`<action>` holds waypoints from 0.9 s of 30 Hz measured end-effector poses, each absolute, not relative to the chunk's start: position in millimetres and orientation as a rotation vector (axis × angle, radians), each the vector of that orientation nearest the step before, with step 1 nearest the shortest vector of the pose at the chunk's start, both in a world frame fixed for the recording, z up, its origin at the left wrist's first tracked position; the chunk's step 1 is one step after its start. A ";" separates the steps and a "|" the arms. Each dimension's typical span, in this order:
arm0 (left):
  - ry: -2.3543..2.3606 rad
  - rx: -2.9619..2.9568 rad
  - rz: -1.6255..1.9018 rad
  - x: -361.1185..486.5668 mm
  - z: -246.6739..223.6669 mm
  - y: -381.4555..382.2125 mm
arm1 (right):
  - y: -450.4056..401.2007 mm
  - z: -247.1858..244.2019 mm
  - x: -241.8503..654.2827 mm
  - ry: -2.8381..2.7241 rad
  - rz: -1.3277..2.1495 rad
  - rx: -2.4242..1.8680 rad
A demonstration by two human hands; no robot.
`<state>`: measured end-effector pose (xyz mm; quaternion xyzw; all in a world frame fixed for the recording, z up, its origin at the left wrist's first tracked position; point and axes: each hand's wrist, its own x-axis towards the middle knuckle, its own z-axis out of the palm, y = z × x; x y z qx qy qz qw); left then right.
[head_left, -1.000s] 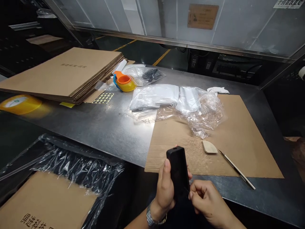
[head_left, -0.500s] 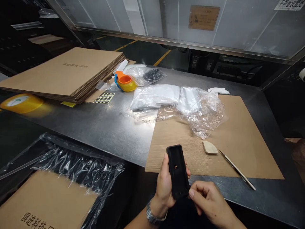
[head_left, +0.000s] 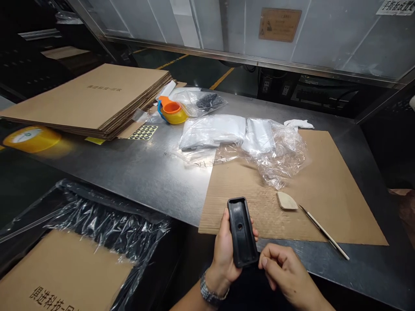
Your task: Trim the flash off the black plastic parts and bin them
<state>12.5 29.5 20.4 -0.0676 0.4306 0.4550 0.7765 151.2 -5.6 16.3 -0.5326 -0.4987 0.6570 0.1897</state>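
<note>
Blk case (head_left: 243, 237); nr table edge (head_left: 175, 212)

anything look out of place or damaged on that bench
The cardboard sheet looks wrinkled toward its front left, unlike its smoother right side. The clear plastic bag is crumpled and straddles the sheet and steel table, which looks untidy. No spill shows.

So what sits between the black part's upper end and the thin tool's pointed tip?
In the head view, the pale pad beside the thin tool's tip, then bare cardboard towards the black part.
</note>
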 end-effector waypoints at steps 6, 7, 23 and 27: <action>0.904 -0.181 0.937 12.6 16.6 30.5 | -6.5 21.1 161.7 -1.737 1.343 -1.542; 0.890 -0.185 0.904 13.3 15.9 29.8 | -5.6 23.9 162.5 -1.840 1.185 -1.490; 0.906 -0.044 0.835 26.1 15.2 13.3 | 14.0 32.2 148.9 -2.389 0.737 -1.119; 0.940 0.028 0.854 28.2 17.2 11.1 | 17.2 36.4 153.1 -2.334 0.760 -1.245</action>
